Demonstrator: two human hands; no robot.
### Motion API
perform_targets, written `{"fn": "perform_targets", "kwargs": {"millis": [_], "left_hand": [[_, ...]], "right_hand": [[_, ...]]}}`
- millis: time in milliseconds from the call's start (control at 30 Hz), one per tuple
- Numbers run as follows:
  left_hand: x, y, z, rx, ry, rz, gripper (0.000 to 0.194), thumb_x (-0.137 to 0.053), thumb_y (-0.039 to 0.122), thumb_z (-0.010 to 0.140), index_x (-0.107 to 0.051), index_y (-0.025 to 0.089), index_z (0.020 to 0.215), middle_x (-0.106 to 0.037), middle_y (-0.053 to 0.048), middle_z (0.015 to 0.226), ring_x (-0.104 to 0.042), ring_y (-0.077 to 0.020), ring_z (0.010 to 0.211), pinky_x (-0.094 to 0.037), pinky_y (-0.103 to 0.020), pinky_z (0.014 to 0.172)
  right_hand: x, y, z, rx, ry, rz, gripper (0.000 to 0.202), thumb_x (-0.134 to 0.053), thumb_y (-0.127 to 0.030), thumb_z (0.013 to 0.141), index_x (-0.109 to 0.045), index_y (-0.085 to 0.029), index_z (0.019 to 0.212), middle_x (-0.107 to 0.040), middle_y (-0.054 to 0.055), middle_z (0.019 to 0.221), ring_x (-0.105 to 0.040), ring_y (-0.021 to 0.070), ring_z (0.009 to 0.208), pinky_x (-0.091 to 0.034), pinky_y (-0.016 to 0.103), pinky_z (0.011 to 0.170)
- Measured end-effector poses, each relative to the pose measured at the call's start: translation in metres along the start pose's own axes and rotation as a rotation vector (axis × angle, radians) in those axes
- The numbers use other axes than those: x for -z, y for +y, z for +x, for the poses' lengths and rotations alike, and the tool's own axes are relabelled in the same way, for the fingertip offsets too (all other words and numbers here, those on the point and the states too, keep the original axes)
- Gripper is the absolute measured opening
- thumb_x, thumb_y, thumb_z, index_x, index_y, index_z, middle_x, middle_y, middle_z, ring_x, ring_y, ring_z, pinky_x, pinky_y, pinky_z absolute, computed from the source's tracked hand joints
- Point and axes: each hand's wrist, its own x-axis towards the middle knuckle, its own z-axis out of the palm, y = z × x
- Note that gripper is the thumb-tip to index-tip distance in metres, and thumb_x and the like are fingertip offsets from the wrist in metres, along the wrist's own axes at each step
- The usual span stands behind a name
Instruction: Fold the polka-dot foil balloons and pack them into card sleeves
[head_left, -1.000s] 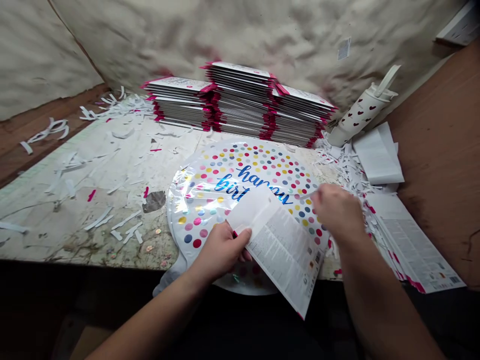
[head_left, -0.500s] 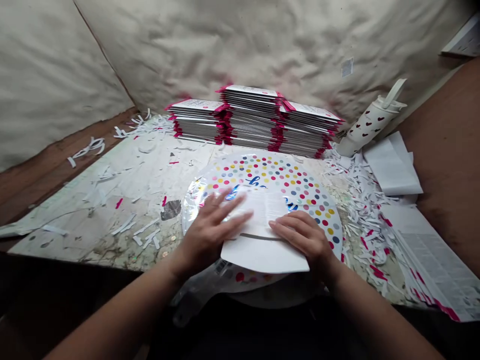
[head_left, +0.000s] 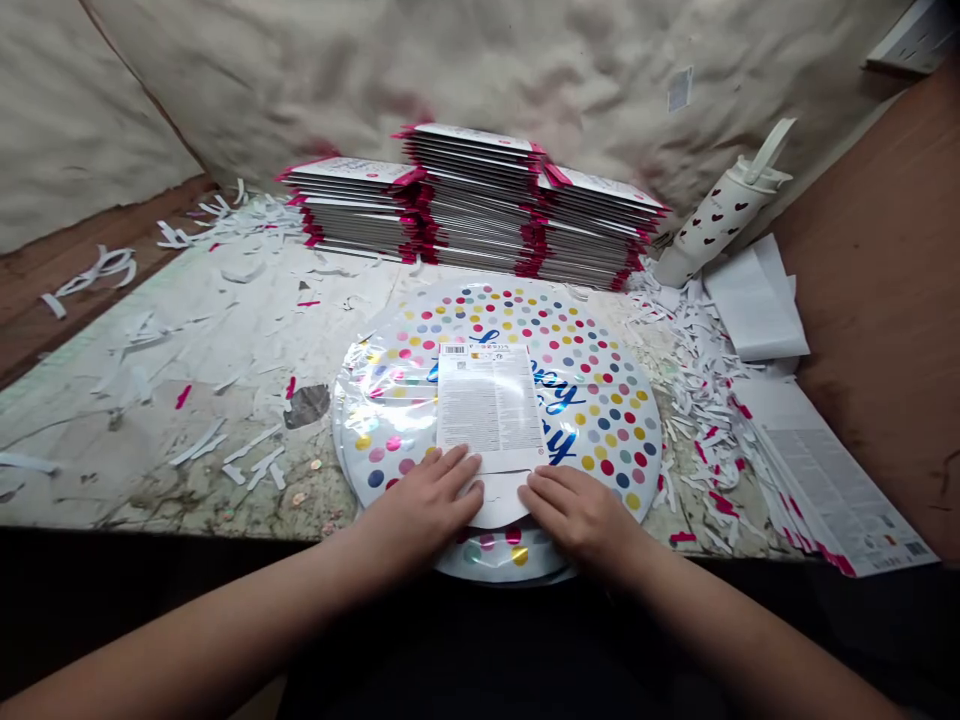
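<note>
Envelope (head_left: 491, 410) on dotted balloon (head_left: 607, 350) — left hand (head_left: 431, 500) and right hand (head_left: 589, 515) flat, pressing its near end.

a packing workshop, by the stacked printed packets (head_left: 476, 205) and paper scraps (head_left: 679, 350) littering a worn worktable (head_left: 217, 340).

the head view looks forward and down over the table (head_left: 232, 370).

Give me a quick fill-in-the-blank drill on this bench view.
The left hand and right hand touch the near end of the printed envelope; its barcode is at the ____ end.
Behind the dotted balloon, pink-edged packets stand in ____ stacks.
The balloon's lettering is ____.
The white tumbler is patterned with dark red ____.

far; three; blue; hearts
</note>
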Motion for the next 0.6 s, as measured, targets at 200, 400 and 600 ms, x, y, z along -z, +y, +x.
{"fn": "perform_targets", "kwargs": {"millis": [200,400,600], "left_hand": [[0.003,0.007,0.004,0.144,0.130,-0.158,0.021,-0.045,0.025,0.087,-0.063,0.014,0.089,-0.063,-0.012,0.100,-0.054,-0.0274,0.102,-0.044,-0.042,0.088],[0.004,-0.004,0.028,0.427,0.156,-0.075,0.016,-0.043,0.023,0.087,-0.058,0.016,0.083,-0.057,-0.008,0.084,-0.052,-0.0211,0.078,-0.045,-0.035,0.070],[-0.005,-0.006,0.019,0.213,0.276,-0.053,0.027,-0.038,0.013,0.087,-0.060,0.013,0.101,-0.061,-0.013,0.100,-0.056,-0.0229,0.090,-0.047,-0.038,0.079]], "right_hand": [[0.003,0.008,0.012,-0.302,-0.162,0.297,0.014,-0.048,-0.014,0.084,-0.063,-0.016,0.085,-0.063,0.006,0.084,-0.057,0.0165,0.082,-0.047,0.029,0.073],[0.005,0.019,0.031,-0.570,-0.177,0.213,0.013,-0.052,-0.019,0.083,-0.059,-0.017,0.094,-0.063,0.007,0.094,-0.058,0.0180,0.087,-0.048,0.033,0.075],[0.000,0.011,0.028,-0.142,-0.246,0.064,0.034,-0.046,-0.018,0.086,-0.054,-0.017,0.120,-0.054,0.012,0.126,-0.045,0.0258,0.120,-0.043,0.042,0.095]]}}
